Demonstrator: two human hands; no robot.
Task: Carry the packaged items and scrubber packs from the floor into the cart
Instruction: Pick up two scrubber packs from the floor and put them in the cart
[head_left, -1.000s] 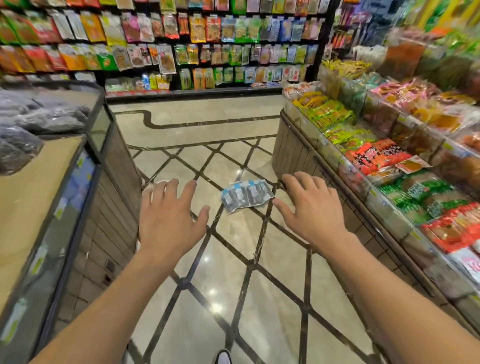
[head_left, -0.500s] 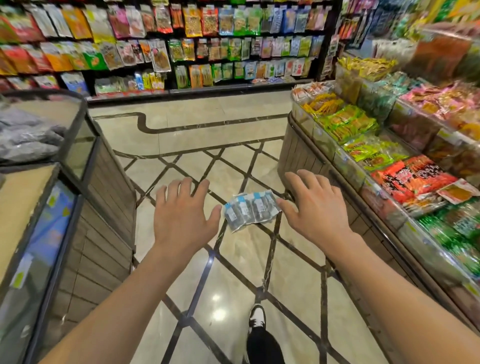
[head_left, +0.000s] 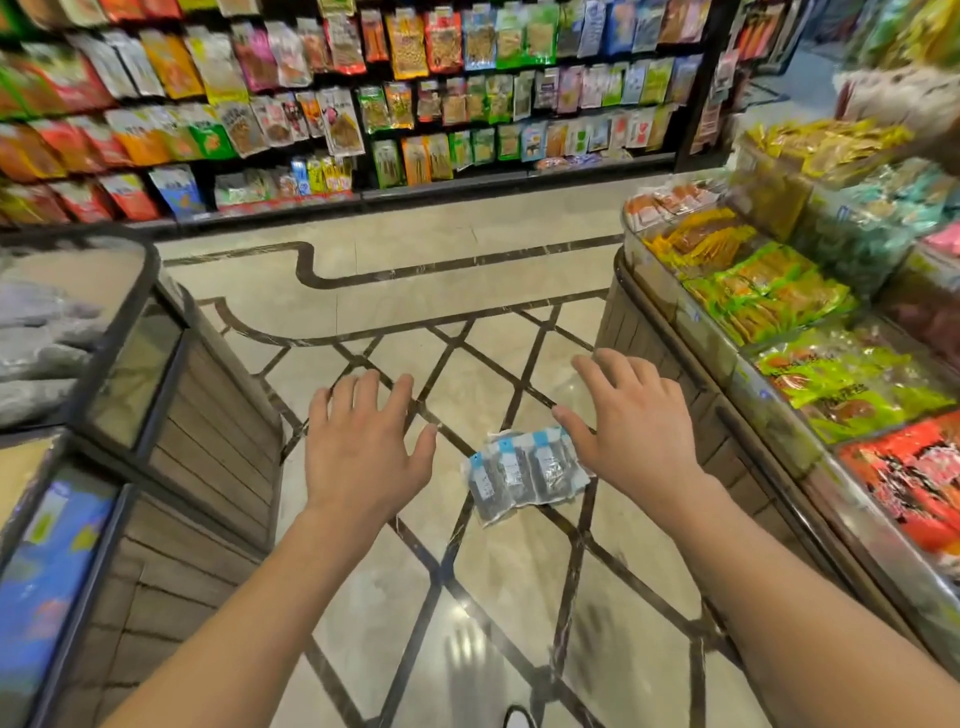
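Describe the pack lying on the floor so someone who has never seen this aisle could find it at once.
Start at the tiled floor of the aisle between the wooden display counters. Ahead of the open left hand and right hand, beside the right thumb, lies the pack: a row of clear sleeves with dark contents and pale blue headers. It is the only loose item on the floor.

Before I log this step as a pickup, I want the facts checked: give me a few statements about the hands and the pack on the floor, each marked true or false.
1. The pack lies on the tiled floor. True.
2. The left hand holds the pack. False: it is open and empty, apart from the pack.
3. The right hand is open, fingers spread. True.
4. A cart stands beside the pack. False: no cart is in view.
5. The pack lies nearer the right hand. True.
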